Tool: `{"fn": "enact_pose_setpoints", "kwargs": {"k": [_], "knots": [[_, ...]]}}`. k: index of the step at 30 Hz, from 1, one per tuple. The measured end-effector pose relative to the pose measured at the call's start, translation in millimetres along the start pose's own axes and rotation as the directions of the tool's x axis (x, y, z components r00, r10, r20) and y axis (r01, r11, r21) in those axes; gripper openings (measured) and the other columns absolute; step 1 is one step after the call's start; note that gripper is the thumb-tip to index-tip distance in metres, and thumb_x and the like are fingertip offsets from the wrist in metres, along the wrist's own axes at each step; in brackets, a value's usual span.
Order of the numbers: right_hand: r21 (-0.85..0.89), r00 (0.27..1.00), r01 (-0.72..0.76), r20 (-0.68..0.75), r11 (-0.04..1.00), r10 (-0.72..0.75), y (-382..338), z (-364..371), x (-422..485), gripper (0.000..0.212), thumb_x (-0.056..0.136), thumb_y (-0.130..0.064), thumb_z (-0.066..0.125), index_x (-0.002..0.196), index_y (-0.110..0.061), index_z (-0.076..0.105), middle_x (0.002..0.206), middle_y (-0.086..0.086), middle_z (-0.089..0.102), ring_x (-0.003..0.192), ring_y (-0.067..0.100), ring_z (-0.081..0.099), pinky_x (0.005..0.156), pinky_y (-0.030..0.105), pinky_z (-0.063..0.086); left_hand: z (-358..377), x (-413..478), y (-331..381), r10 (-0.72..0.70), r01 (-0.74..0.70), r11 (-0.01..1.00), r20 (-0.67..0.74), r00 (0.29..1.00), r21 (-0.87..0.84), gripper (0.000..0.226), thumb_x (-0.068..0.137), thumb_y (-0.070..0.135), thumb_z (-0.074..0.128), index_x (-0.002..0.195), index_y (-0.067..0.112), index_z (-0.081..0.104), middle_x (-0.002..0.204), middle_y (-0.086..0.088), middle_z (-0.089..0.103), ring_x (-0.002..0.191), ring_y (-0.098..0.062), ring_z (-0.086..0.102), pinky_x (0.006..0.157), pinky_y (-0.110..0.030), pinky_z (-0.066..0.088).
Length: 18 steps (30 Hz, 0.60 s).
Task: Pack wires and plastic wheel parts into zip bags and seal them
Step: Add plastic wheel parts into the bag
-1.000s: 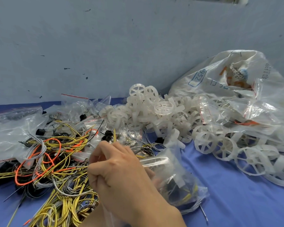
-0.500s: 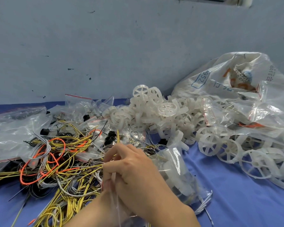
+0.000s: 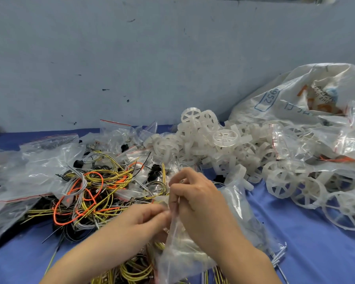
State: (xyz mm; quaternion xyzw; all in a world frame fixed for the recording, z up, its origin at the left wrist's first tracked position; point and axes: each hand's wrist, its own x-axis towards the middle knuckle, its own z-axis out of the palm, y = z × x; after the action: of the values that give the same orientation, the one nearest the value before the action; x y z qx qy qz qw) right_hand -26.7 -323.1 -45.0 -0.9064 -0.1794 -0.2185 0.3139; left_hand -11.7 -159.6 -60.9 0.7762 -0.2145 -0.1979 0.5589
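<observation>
A scuffed grey-blue wall [image 3: 131, 58] rises behind the blue cloth surface [image 3: 316, 253] I work on. Both my hands meet over a clear zip bag [image 3: 240, 203] in front of me, resting on the cloth with white parts inside. My right hand [image 3: 197, 199] has its fingers curled, pinching the bag's upper edge, and my left hand [image 3: 150, 218] pinches the same edge just beside it, fingertips touching the plastic. To the left lies a tangle of yellow, orange, grey and black wires [image 3: 90, 193], with small clear bags [image 3: 45, 167] spread over and behind it. The heap of white plastic wheels [image 3: 223, 148] sits behind my hands and runs right, where a large crumpled printed sack [image 3: 295, 99] leans against the wall.
</observation>
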Motion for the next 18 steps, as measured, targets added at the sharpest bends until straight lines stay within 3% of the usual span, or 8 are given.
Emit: {"fn": "enact_pose_setpoints", "kwargs": {"k": [3,7,10,12,16,18], "knots": [[-0.056,0.995,-0.069,0.070,0.996,0.073,10,1,0,0.039,0.087,-0.009,0.049,0.056,-0.033,0.042,0.096,-0.016,0.052,0.095,0.009,0.050,0.084,0.032,0.042,-18,-2,0,-0.002,-0.001,1.000,-0.219,0.976,-0.011,0.024,0.096,0.025,0.053,0.099,0.014,0.074,0.096,-0.010,0.074,0.081,-0.029,0.072,0.081,-0.037,0.060],[-0.084,0.989,-0.073,0.120,0.994,0.083,14,9,3,0.044,0.093,-0.012,0.048,0.055,-0.033,0.044,0.098,-0.016,0.052,0.095,0.007,0.051,0.083,0.030,0.043,-36,4,8,0.049,-0.063,0.998,-0.499,0.865,-0.011,0.022,0.097,0.024,0.052,0.096,0.017,0.073,0.088,-0.007,0.074,0.063,-0.021,0.069,0.060,-0.029,0.060],[-0.074,0.988,-0.088,0.124,0.993,0.097,16,15,10,0.040,0.094,-0.014,0.047,0.058,-0.033,0.046,0.100,-0.015,0.053,0.096,0.009,0.051,0.081,0.030,0.044,-56,26,19,0.100,-0.117,0.993,-0.585,0.805,0.009,0.023,0.099,0.026,0.050,0.096,0.017,0.071,0.085,-0.004,0.073,0.061,-0.019,0.068,0.052,-0.025,0.056],[-0.063,0.981,-0.120,0.147,0.991,0.128,19,18,15,0.033,0.093,-0.015,0.047,0.066,-0.034,0.054,0.101,-0.015,0.053,0.096,0.011,0.051,0.081,0.031,0.044,-70,54,23,0.148,-0.106,0.989,-0.622,0.768,0.104,0.022,0.100,0.026,0.049,0.097,0.016,0.069,0.083,-0.004,0.072,0.066,-0.017,0.069,0.056,-0.025,0.058],[-0.101,0.959,-0.161,0.220,0.982,0.180,22,23,21,0.027,0.088,-0.014,0.047,0.071,-0.035,0.053,0.102,-0.009,0.053,0.097,0.017,0.050,0.076,0.030,0.039,-98,119,15,0.089,0.174,0.916,-0.607,0.789,0.361,0.022,0.101,0.023,0.045,0.106,0.015,0.065,0.094,-0.007,0.068,0.085,-0.025,0.066,0.078,-0.043,0.056],[-0.109,0.949,-0.172,0.248,0.979,0.194,24,24,22,0.028,0.087,-0.012,0.047,0.071,-0.035,0.051,0.102,-0.007,0.053,0.098,0.019,0.050,0.076,0.031,0.039,-111,140,3,0.017,0.328,0.799,-0.565,0.825,0.503,0.026,0.100,0.022,0.044,0.114,0.013,0.065,0.095,-0.007,0.066,0.084,-0.026,0.062,0.075,-0.036,0.050]]}}
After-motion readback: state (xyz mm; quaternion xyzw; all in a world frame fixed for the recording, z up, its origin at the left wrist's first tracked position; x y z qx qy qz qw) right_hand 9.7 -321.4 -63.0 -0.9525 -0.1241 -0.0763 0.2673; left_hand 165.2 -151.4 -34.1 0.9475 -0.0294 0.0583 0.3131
